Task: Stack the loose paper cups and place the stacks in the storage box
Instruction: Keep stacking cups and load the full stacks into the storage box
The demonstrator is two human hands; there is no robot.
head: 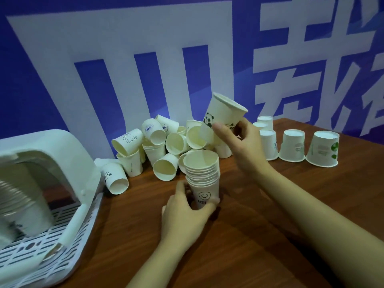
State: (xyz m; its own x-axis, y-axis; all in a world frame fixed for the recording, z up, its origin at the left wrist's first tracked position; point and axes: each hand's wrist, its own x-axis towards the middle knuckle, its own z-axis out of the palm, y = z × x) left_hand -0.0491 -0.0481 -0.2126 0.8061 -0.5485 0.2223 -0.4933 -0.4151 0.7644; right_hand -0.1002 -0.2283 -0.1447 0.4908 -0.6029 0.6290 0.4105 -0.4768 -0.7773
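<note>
Clearly light and easily crushed, the panda cup is pinched low by the right hand above the stack, whose base is gripped by the left hand.

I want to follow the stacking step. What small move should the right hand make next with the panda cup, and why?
Probably lower the panda cup into the stack. The right hand holds it mouth-up above the stack's open top, which the left hand steadies on the table.
</note>
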